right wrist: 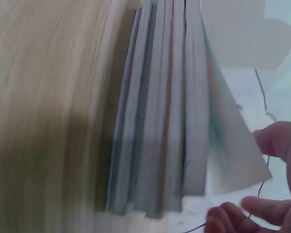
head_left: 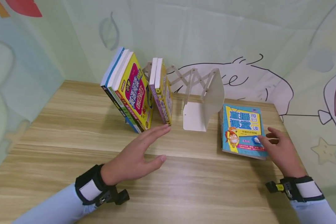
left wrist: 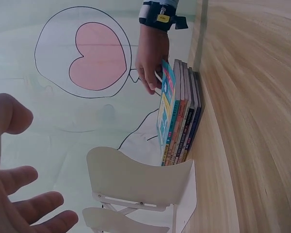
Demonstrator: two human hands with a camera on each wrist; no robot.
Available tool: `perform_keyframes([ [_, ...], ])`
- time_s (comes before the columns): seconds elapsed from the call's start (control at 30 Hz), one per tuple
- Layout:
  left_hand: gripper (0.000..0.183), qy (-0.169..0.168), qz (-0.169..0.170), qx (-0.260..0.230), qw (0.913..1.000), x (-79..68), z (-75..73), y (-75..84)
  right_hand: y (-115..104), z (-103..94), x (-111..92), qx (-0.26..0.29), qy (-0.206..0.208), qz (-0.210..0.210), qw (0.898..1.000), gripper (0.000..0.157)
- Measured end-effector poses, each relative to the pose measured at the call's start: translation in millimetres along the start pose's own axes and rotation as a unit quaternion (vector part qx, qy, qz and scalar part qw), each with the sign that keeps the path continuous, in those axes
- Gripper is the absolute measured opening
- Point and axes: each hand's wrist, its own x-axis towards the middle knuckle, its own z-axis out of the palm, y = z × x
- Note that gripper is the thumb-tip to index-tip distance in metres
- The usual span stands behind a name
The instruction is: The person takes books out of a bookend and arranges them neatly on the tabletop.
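Note:
My left hand point(head_left: 133, 155), fingers extended and thumb apart, is over the table in front of the standing books and holds nothing. At the right, my right hand point(head_left: 285, 152) is by the edge of a stack of several books topped by a blue and yellow book point(head_left: 242, 129). In the right wrist view, that top book's cover point(right wrist: 240, 160) stands raised near the thumb; whether they touch is unclear. The other fingers are loosely bent below. A white expandable bookend point(head_left: 215, 93) stands left of the stack, holding a thick yellow book point(head_left: 135, 93) and thinner books point(head_left: 161, 93).
The wooden table point(head_left: 72, 155) meets a printed cloth backdrop point(head_left: 162, 31) at the back and both sides. Within the bookend's right part is a white base plate point(head_left: 194, 116). The standing books at the left lean over slightly.

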Motion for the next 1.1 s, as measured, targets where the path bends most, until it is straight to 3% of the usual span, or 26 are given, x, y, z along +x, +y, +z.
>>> perform_keyframes([
  [0.13, 0.074, 0.000, -0.001, 0.005, 1.0000, 0.8, 0.4, -0.4, -9.8, 4.4, -9.9, -0.023, 0.050, -0.071, 0.996, 0.079],
  [0.23, 0.074, 0.005, 0.003, 0.011, 0.9999, 1.3, 0.6, -0.8, -19.6, 10.3, -19.7, -0.044, 0.064, -0.133, 0.988, 0.072],
  [0.57, 0.079, 0.015, 0.004, 0.024, 0.9996, 1.7, 1.6, -3.6, -55.4, 23.9, -50.3, -0.026, -0.022, -0.265, 0.964, 0.072],
  [0.73, 0.079, 0.013, -0.004, 0.027, 0.9995, 1.4, 2.6, -3.8, -69.8, 32.1, -62.8, -0.014, -0.051, -0.304, 0.951, 0.076],
  [0.9, 0.078, 0.014, -0.003, 0.033, 0.9993, -0.4, 2.9, -3.9, -81.3, 41.9, -71.7, -0.002, -0.065, -0.357, 0.932, 0.080],
  [1.1, 0.078, 0.020, 0.011, 0.034, 0.9992, -2.1, 3.4, -4.5, -93.6, 50.5, -82.9, -0.028, -0.086, -0.375, 0.922, 0.086],
])
